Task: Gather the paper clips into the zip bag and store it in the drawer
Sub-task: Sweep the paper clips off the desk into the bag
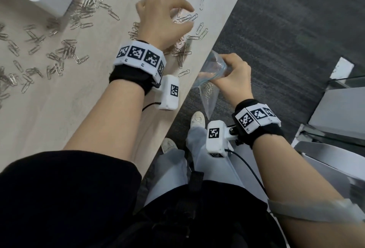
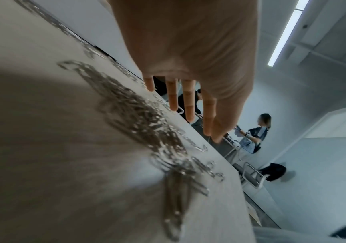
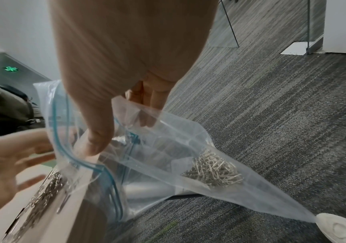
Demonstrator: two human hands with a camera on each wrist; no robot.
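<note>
The zip bag [image 3: 168,164] hangs off the table [image 1: 59,109] edge, part-filled. My right hand [image 1: 233,76] pinches its open mouth. My left hand [image 1: 164,14], fingers spread, claws over loose paper clips [image 1: 65,50]. I judge most clips remain; drawer storage not begun.
</note>
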